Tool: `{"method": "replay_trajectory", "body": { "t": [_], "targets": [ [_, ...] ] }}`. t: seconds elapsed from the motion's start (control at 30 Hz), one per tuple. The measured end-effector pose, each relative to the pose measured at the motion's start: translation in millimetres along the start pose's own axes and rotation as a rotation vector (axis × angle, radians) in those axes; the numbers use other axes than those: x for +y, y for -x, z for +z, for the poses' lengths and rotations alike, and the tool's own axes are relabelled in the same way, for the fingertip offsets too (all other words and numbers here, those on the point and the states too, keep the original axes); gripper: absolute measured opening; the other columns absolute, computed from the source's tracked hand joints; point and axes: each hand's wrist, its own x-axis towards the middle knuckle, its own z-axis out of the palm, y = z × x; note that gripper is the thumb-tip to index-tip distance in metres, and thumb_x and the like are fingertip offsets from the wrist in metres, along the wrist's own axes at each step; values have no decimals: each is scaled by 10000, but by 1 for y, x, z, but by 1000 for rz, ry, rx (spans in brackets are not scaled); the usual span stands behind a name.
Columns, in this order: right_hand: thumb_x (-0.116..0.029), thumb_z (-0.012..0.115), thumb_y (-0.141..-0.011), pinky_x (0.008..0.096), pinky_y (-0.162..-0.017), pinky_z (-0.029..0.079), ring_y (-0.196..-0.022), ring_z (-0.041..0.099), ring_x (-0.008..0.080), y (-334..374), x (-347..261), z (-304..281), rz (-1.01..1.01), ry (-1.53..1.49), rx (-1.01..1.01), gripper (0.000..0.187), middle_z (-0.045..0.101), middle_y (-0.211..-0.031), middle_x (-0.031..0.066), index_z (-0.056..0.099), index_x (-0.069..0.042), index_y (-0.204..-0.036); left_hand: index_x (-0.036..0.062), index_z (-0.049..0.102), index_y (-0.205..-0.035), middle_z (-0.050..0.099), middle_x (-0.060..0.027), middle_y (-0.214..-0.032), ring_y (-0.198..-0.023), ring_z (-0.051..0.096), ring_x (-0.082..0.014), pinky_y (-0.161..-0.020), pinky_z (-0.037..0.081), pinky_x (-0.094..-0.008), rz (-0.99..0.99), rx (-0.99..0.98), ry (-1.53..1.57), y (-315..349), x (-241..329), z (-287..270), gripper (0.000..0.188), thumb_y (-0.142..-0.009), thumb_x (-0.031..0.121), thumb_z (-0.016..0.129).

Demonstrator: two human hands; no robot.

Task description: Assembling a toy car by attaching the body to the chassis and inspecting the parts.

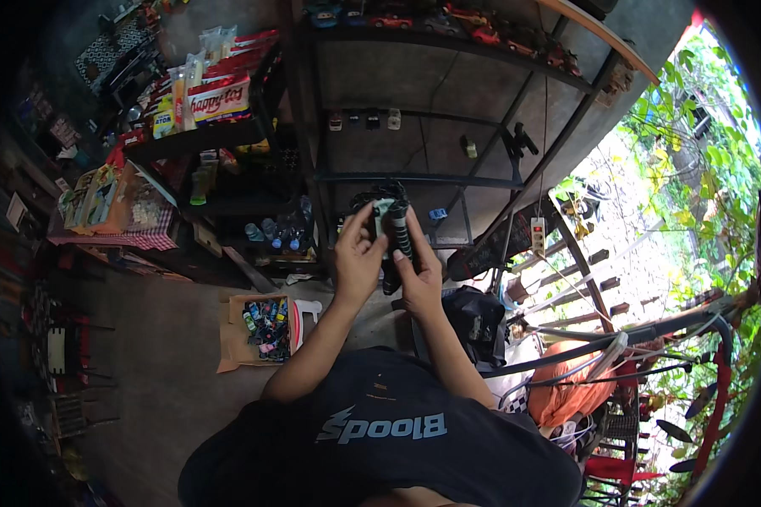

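"While a black ribbed object [398, 228] was held up before the metal shelf rack [473, 181], how did the grips stand?"

"Left hand [358, 266] pinched one edge, near a pale green patch [383, 207]; right hand [421, 279] clasped the other side. Exact kind uncertain."

"Which step?"

"Two-handed handling, judged probably close inspection. Any turning seemed to call for a firm right grip, looser left."

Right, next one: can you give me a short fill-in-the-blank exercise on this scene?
The left hand and right hand are on one object, mostly ____ in colour.
The open box of small items is made of ____.
That box lies to the ____ of both forearms.
The bulging bundle at lower right is coloured ____.

Missing words: black; cardboard; left; orange.
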Motion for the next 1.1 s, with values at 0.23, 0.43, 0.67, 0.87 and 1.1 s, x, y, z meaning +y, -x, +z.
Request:
{"method": "replay_trajectory", "body": {
  "t": [0.23, 0.43, 0.67, 0.87, 1.1],
  "targets": [
    [68, 462, -853, 355, -1167, 221, -1421, 338, 252, -22, 3, 1, 67, -95, -10, 569, 399, -1508, 168, 435, 28, -1420, -118, 520, -1301, 548, -71, -1121, -907, 548, -89, -735, 505, -190, -51, -7, -13, 17, -3, -12, 502, -818, -129, 659],
    [84, 470, -855, 352, -1176, 181, -1449, 280, 271, 5, 13, 52, 121, 56, -97, 659, 343, -1535, 173, 307, 15, -1490, -33, 410, -1353, 582, -88, -1069, -988, 602, -133, -878, 478, -238, 75, 199, 182, 0, 18, -43, 539, -862, -136, 607],
    [102, 427, -867, 348, -1178, 180, -1450, 269, 265, -6, 25, 74, 156, 21, -39, 646, 320, -1542, 174, 288, 24, -1493, -30, 479, -1362, 610, -107, -1120, -998, 612, -129, -870, 506, -242, 10, 108, 40, -2, 14, -69, 500, -884, -94, 613],
    [78, 397, -831, 358, -1173, 220, -1429, 321, 272, -30, 14, 68, 16, 18, -57, 621, 367, -1519, 170, 373, 31, -1450, -27, 460, -1397, 534, -118, -1269, -1117, 569, -155, -925, 493, -259, -63, -61, 142, 5, 5, -81, 554, -871, -111, 612],
    [78, 416, -859, 356, -1162, 232, -1422, 332, 270, 3, 22, 84, 129, 141, 121, 590, 395, -1495, 179, 378, 30, -1446, -35, 445, -1363, 557, -98, -1187, -1093, 556, -145, -963, 458, -267, -106, -106, 195, -21, 11, -92, 533, -866, -88, 631]
  ]
}}
